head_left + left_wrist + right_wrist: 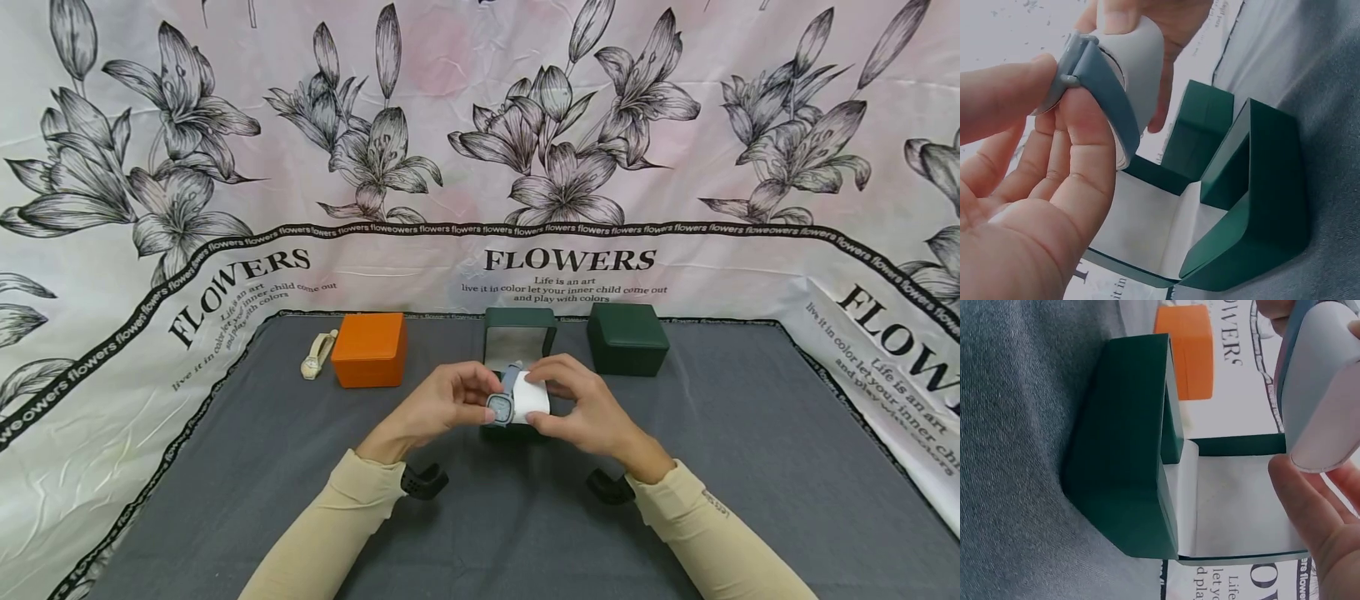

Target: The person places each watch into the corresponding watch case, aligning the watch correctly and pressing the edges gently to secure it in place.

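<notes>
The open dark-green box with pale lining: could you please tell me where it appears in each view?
Head: the open dark-green box is just right of centre, partly hidden.
Left wrist: the box, lower middle and right.
Right wrist: the box, middle and left of it.
Shared landmark: the rounded white cushion with the blue-grey strap.

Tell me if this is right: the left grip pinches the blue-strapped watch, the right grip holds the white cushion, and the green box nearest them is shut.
"Shut" is wrong: the left grip pinches the blue-strapped watch and the right grip holds the white cushion, but the green box nearest them is open, lid raised, as the head view shows.
</notes>
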